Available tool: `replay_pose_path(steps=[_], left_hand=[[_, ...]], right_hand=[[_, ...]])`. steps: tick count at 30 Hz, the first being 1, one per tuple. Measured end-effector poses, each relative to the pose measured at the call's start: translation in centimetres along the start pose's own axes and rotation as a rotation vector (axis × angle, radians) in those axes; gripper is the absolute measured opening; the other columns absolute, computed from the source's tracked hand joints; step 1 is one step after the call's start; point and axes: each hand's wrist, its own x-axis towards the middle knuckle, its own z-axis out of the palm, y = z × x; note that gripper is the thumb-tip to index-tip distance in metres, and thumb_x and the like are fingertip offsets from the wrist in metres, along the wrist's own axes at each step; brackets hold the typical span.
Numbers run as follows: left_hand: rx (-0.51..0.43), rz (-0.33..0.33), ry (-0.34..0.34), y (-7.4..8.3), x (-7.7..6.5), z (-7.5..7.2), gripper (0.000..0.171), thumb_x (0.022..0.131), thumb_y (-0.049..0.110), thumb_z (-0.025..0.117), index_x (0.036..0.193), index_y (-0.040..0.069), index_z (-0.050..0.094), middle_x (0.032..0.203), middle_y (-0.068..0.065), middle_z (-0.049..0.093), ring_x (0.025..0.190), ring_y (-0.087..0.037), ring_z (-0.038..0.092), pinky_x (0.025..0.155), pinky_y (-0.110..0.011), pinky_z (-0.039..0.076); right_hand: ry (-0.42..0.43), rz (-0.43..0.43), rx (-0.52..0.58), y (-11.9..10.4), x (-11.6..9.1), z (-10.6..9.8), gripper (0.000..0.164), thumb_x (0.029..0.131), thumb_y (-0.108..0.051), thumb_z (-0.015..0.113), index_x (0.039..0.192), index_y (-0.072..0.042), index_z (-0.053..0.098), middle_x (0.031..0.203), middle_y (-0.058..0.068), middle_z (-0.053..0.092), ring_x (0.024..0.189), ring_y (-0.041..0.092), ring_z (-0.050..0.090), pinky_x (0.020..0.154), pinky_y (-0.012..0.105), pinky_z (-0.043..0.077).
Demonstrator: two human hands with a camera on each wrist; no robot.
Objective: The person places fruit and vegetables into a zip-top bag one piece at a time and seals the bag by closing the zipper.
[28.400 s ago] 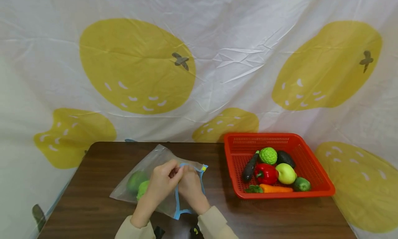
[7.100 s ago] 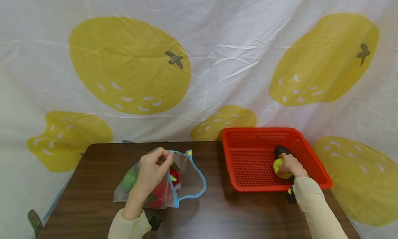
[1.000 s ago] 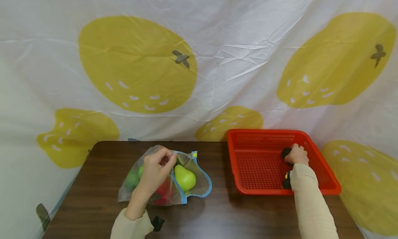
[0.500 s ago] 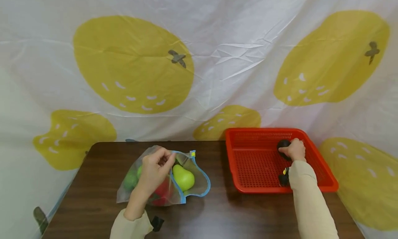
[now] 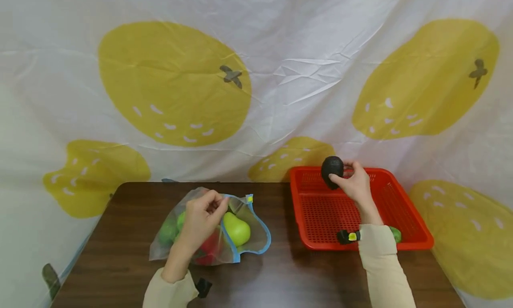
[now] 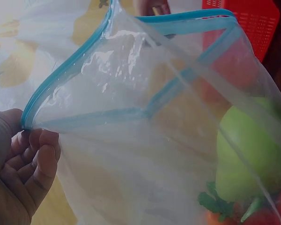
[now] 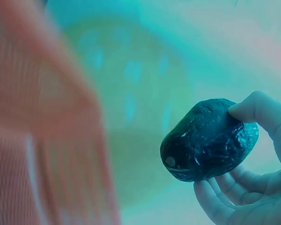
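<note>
My left hand (image 5: 203, 212) pinches the blue-edged rim of a clear zip bag (image 5: 256, 228), whose mouth gapes to the right. Inside the bag lie a yellow-green pear (image 5: 236, 229), a red pepper (image 5: 210, 248) and green pieces (image 5: 168, 231) towards the closed end. In the left wrist view, thumb and fingers grip the bag's corner, and an orange bit with green leaves shows below the pear (image 6: 248, 150). My right hand (image 5: 356, 183) holds a dark avocado (image 5: 332, 170) between thumb and fingers, raised over the red basket (image 5: 298, 210). The right wrist view shows the avocado (image 7: 206, 140) close up.
A green vegetable (image 5: 395, 234) remains in the basket's front right corner, partly hidden by the right sleeve (image 5: 378, 250). The brown wooden table (image 5: 280, 272) backs onto a white cloth (image 5: 300, 103) with yellow fruit prints.
Over the last second my right hand has gripped the avocado and lifted it up and leftward from the basket. Earlier, the pear went from basket to bag. The left hand keeps its place.
</note>
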Motion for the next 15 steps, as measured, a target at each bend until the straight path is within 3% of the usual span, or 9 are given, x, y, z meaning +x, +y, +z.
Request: replay_pose_path(steps=[9,15], left_hand=[[-0.013,-0.014,-0.002,0.0,0.0,0.2,0.026,0.076,-0.012,0.064,0.065,0.007,0.051,0.054,0.005,0.046,0.047,0.000,0.040,0.041,-0.013,0.034],[-0.013,-0.017,-0.005,0.0,0.0,0.4,0.027,0.076,-0.012,0.065,0.065,0.008,0.050,0.054,0.006,0.045,0.046,0.000,0.038,0.040,-0.014,0.032]], right_hand=[[-0.155,-0.289,0.298,-5.7,-7.0,6.0,0.053,0.074,0.003,0.074,0.120,0.000,0.051,0.104,0.016,0.056,0.094,0.025,0.055,0.079,0.031,0.051],[-0.316,-0.456,0.342,-7.0,-10.7,11.1,0.054,0.069,0.008,0.075,0.117,0.004,0.052,0.102,0.018,0.059,0.090,0.030,0.059,0.075,0.041,0.054]])
